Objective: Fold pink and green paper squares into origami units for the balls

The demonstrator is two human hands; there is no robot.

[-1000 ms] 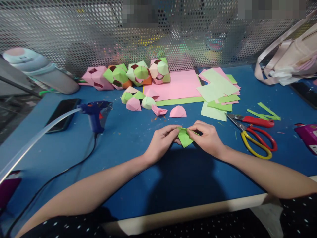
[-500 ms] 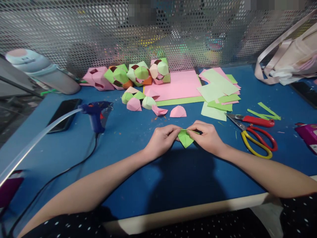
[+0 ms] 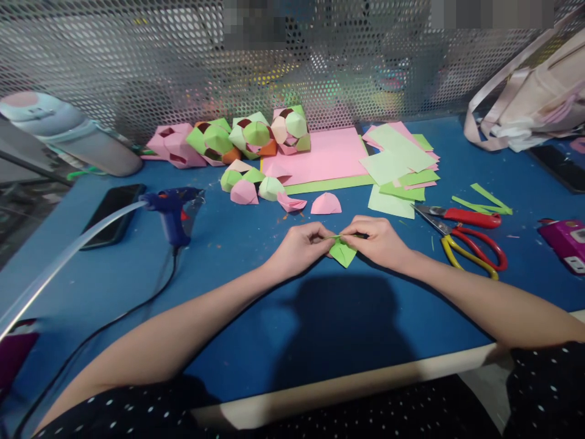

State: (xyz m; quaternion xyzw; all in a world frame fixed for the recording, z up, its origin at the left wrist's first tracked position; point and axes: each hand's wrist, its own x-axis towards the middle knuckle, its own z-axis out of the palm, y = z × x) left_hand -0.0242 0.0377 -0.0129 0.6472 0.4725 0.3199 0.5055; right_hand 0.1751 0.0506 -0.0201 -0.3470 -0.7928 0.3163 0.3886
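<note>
A small piece of green folded paper (image 3: 343, 253) is pinched between my two hands above the blue table. My left hand (image 3: 305, 249) grips its left side between thumb and fingers. On the other side, my right hand (image 3: 375, 241) presses the upper right edge, its thumb and fingertips close to the left ones. The fingers hide part of the paper. Just beyond my hands lie a pink folded paper piece (image 3: 326, 204) and several more folded pieces in pink and green, among them a pale green one (image 3: 271, 189).
Paper balls (image 3: 253, 135) line the mesh screen behind pink sheets (image 3: 324, 155) and green squares (image 3: 397, 155). Scissors (image 3: 473, 250) and a red-handled cutter (image 3: 475, 217) lie right. Left are a glue gun (image 3: 171, 213), its cord, a phone (image 3: 112, 216) and a bottle (image 3: 77, 134).
My right fingers have shifted slightly left along the paper's top edge, towards the left fingertips. Both hands still hold the green paper. The whole view has shifted a little.
</note>
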